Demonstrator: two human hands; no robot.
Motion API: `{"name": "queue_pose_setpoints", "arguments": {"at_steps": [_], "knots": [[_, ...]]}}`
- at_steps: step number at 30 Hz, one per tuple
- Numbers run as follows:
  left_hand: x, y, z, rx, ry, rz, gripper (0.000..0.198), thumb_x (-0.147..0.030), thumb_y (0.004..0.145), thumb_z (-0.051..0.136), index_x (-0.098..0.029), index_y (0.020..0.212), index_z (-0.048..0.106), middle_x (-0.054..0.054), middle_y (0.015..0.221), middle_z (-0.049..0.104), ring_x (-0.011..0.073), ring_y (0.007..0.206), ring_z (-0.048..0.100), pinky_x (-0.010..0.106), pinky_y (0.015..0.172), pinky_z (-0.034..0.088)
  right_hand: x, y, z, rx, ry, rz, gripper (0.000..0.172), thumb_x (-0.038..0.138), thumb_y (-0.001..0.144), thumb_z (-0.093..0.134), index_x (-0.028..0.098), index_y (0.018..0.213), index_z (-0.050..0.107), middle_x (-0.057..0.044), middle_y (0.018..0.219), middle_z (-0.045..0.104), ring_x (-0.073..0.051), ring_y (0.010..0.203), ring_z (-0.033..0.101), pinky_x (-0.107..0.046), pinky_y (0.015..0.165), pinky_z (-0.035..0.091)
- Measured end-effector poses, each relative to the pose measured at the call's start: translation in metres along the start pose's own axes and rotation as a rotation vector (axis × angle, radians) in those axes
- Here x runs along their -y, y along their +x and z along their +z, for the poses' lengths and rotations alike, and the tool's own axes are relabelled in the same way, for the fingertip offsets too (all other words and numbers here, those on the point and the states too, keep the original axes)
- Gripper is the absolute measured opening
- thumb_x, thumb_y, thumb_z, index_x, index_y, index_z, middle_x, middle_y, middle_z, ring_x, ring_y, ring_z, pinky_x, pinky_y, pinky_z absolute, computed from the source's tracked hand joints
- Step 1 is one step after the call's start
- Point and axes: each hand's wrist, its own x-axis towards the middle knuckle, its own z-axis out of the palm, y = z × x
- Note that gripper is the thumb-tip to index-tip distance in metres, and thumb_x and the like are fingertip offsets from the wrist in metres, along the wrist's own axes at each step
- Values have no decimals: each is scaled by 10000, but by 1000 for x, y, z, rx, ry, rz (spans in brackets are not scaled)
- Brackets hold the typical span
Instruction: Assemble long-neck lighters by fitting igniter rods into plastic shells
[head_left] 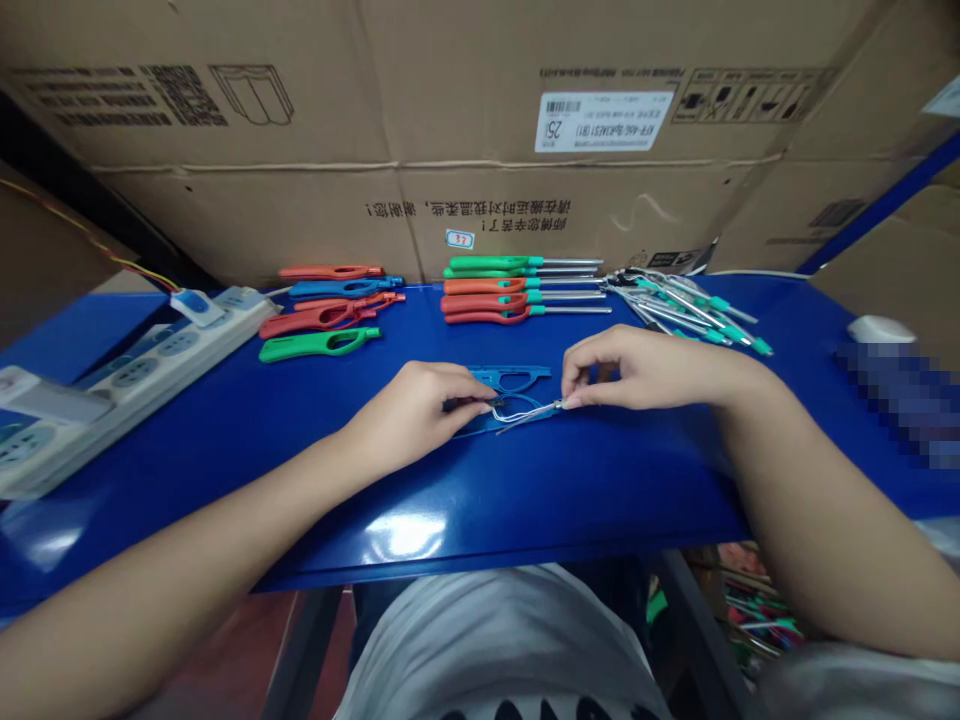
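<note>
Two blue lighter shell halves [517,378] lie on the table between my hands, the nearer one partly hidden by my fingers. My left hand [431,405] is closed in a pinch on a small black part [495,403] over the shells. White wires [529,414] run from that part toward the right. At their other end my right hand [626,370] pinches a small metallic tip [557,405] between thumb and forefinger. A thin grey strand [514,425] slants down-left from there; its kind cannot be made out.
Finished-looking lighters with metal tubes [574,310] lie at the back middle, beside loose tube-and-wire assemblies [690,310]. Coloured lighter handles [319,343] are at back left. A power strip [172,350] runs along the left. Cardboard [300,210] walls off the back.
</note>
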Motion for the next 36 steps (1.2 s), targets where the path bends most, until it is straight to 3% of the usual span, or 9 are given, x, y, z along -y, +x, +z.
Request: {"name": "queue_pose_setpoints", "arguments": {"at_steps": [10,21,36], "knots": [[2,-3,12,22,142,39,176,-129,946,618,-158,1039,765,58,970,731,186,901,700,283,813,535,-6,6,7,35,-143,58,210,381,911,646,196,898,745,-29,886,748,-177,801,655,-286,711,454],[-3,-3,-5,-5,185,24,174,-138,931,636,-170,1026,779,48,950,737,167,849,701,268,775,530,5,8,14,55,-171,22,185,340,935,632,201,907,750,-32,884,746,-175,796,654,-282,707,443],[-7,-4,0,63,137,-37,126,-154,898,697,-163,981,792,40,884,743,154,777,689,250,712,502,6,11,17,-1,-408,-16,160,177,916,617,187,904,776,-60,911,742,-192,830,671,-294,735,461]]}}
